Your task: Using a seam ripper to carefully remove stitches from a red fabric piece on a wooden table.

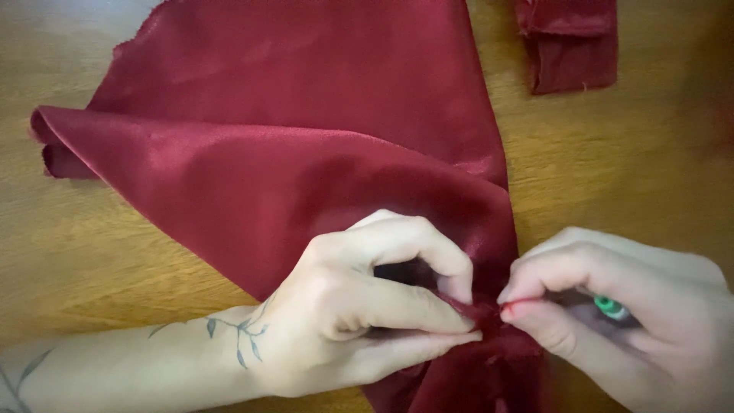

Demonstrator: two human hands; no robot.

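Observation:
A large piece of dark red satin cloth (pixel 306 138) lies folded over on a wooden table (pixel 627 160). My left hand (pixel 367 302) pinches a gathered edge of the cloth near its lower corner, thumb and forefinger pressed together. My right hand (pixel 619 313) meets it from the right, fingertips pinching the same gathered spot of cloth. Inside the right hand's fingers a small green and white object (pixel 612 307) shows; what it is cannot be told.
A second, smaller folded piece of the same dark red cloth (pixel 569 42) lies at the top right of the table. Bare wood shows to the left and right of the big cloth.

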